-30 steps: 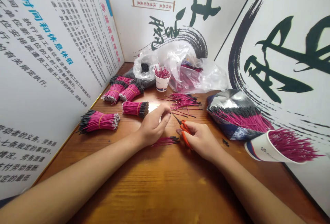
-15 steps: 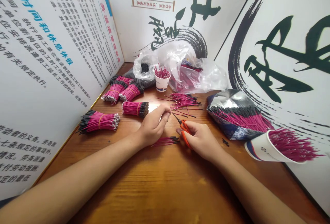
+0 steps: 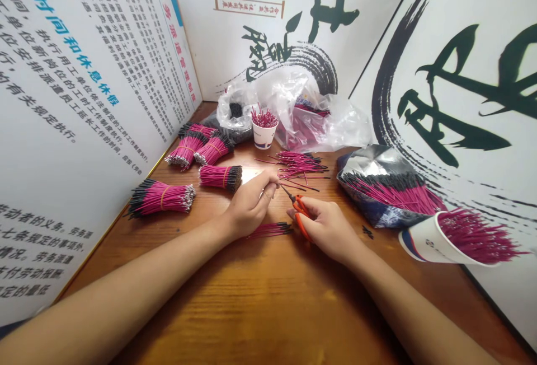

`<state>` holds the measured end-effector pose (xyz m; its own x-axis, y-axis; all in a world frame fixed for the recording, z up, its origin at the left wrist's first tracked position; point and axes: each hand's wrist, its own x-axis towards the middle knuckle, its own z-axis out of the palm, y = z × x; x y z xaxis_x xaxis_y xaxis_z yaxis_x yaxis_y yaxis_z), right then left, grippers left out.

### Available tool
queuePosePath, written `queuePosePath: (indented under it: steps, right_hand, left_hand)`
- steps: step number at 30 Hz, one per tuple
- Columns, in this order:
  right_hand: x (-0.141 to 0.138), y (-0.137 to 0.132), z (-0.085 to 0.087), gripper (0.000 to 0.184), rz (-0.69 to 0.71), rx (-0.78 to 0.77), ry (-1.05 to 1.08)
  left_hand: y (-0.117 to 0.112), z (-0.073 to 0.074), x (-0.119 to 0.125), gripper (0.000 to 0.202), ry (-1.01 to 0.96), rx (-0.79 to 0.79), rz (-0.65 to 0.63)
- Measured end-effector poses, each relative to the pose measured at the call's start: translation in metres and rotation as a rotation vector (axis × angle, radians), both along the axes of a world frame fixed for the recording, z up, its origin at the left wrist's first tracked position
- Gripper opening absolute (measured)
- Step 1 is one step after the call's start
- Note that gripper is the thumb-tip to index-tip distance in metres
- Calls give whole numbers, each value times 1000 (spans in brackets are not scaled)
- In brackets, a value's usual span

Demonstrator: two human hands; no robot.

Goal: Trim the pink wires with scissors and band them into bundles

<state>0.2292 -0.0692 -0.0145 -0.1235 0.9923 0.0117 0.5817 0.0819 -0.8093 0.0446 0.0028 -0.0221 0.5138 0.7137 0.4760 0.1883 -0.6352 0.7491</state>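
Note:
My left hand (image 3: 254, 200) is closed in a pinch; whatever its fingertips hold is too small to make out. In my right hand (image 3: 329, 225) are small scissors (image 3: 298, 204) with orange handles, held closed in the fingers. Their dark, narrow tip points left and reaches close to my left fingertips. Below, between both hands, a few pink wires with black ends (image 3: 272, 230) lie on the table, partly hidden by my left hand. Just beyond the hands is a loose pile of pink wires (image 3: 300, 164).
Rubber-banded wire bundles (image 3: 163, 198) lie at left. A paper cup of wires (image 3: 264, 135) stands at the back beside clear plastic bags (image 3: 293, 90). On the right are an opened foil bag of wires (image 3: 377, 186), a tilted paper cup (image 3: 425, 242) and small black bits (image 3: 367, 232).

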Motion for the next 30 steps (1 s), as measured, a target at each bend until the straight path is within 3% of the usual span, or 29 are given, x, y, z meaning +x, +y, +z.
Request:
queuePosePath:
  steps: [22, 30]
  right_hand:
    - [-1, 0, 1, 34, 5, -19, 15]
    - [-1, 0, 1, 35, -8, -9, 6]
  left_hand:
    - [0, 0, 0, 18, -13, -32, -8]
    - [0, -2, -1, 15, -20, -45, 47]
